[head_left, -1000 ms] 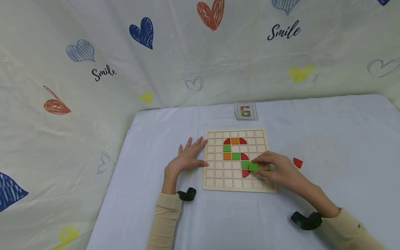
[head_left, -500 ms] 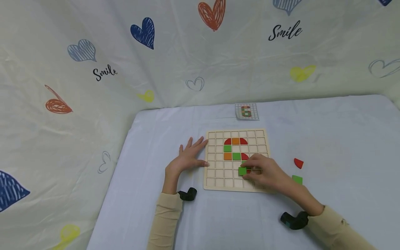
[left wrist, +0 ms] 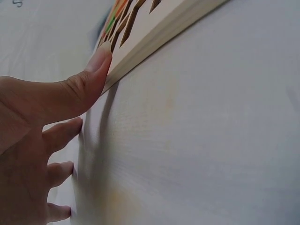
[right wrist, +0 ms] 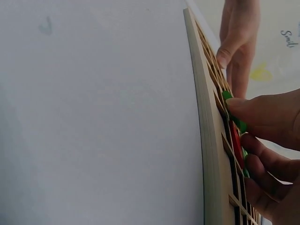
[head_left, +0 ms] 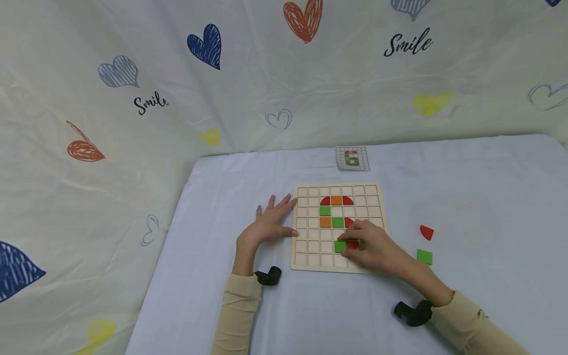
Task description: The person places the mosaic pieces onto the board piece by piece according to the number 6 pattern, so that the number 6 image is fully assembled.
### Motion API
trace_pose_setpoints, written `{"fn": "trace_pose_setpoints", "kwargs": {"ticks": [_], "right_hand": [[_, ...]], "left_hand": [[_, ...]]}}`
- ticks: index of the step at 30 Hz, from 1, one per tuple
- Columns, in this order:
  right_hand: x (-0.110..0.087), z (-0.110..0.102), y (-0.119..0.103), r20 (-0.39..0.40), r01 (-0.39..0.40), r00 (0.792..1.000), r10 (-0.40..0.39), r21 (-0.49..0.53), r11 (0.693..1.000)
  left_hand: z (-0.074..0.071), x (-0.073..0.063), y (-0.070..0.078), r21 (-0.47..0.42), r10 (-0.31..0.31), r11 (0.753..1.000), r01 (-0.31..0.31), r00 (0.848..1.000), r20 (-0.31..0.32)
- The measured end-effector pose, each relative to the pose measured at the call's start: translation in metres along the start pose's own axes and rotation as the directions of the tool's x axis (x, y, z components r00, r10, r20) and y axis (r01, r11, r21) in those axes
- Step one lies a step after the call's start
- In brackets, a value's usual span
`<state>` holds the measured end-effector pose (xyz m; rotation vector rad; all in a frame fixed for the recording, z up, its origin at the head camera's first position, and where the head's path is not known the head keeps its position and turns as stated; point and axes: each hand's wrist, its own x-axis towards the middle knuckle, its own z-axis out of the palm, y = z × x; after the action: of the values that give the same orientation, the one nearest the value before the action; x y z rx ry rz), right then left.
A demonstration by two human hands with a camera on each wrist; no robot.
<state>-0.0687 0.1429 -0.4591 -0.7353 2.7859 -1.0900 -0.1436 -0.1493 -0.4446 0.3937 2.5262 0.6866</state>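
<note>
A wooden grid board (head_left: 308, 259) lies on the table with red, orange and green tiles set in some of its cells. My right hand (head_left: 370, 246) pinches a green square tile (head_left: 339, 246) between thumb and fingers, at a cell left of a red quarter-round tile (head_left: 352, 245). In the right wrist view the green tile (right wrist: 228, 95) stands tilted at the thumb tip. Part of the pattern is hidden under this hand. My left hand (head_left: 264, 227) has its fingers spread at the board's left edge; its thumb (left wrist: 99, 58) rests on the frame in the left wrist view.
Right of the board lie a loose red quarter-round tile (head_left: 427, 232) and a loose green square tile (head_left: 424, 257). A small pattern card (head_left: 352, 159) lies behind the board. A printed cloth (head_left: 248, 74) hangs behind the table.
My right hand has moved left across the board with the green tile, then lowered it to the cell beside the red tile. The loose green tile has come into view. My left hand stays put.
</note>
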Motion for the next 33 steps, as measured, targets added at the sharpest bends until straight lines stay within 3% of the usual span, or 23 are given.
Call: {"fn": "trace_pose_setpoints", "kwargs": {"ticks": [18,23,28,33], "right_hand": [[0.000,0.008,-0.004,-0.029,-0.027,0.999,0.026,-0.036,0.999],[-0.005,0.005,-0.002,-0.090,0.028,0.995,-0.033,-0.055,0.998],[-0.016,-0.005,0.005,-0.189,0.092,0.976,-0.106,-0.085,0.992],[-0.030,-0.021,0.013,-0.176,0.010,0.984,-0.028,-0.103,0.995]], "left_hand": [[0.001,-0.002,-0.001,-0.010,0.007,1.000,-0.007,1.000,-0.004],[0.001,-0.002,-0.001,-0.011,0.006,1.000,-0.006,1.000,-0.003],[0.000,-0.001,0.000,-0.012,0.011,1.000,-0.011,1.000,-0.003],[0.000,-0.001,0.000,-0.013,0.013,1.000,-0.013,1.000,-0.002]]}}
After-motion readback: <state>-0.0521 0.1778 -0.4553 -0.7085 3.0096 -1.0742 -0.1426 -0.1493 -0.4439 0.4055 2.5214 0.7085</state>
